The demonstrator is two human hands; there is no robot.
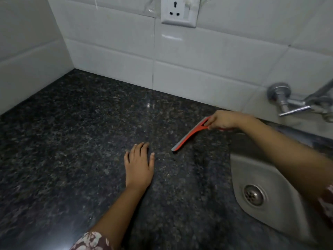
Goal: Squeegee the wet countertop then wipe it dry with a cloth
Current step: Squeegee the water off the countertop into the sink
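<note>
Head view: our right hand [222, 120] is clamped on the orange squeegee [189, 135], its blade down on the countertop [72, 141] near the sink [239, 170] edge. Our left hand [138, 165] rests flat, fingers spread. We should press evenly and pull water toward the sink. No cloth shows.

Surface: we see a dark speckled granite countertop [72, 141], running far to the white tiled wall.
Left hand [138, 165]: we find it palm down, flat on the stone near the middle.
Squeegee [189, 136]: its blade edge meets the counter right of that hand.
Sink [270, 186]: set into the counter at the right.
</note>
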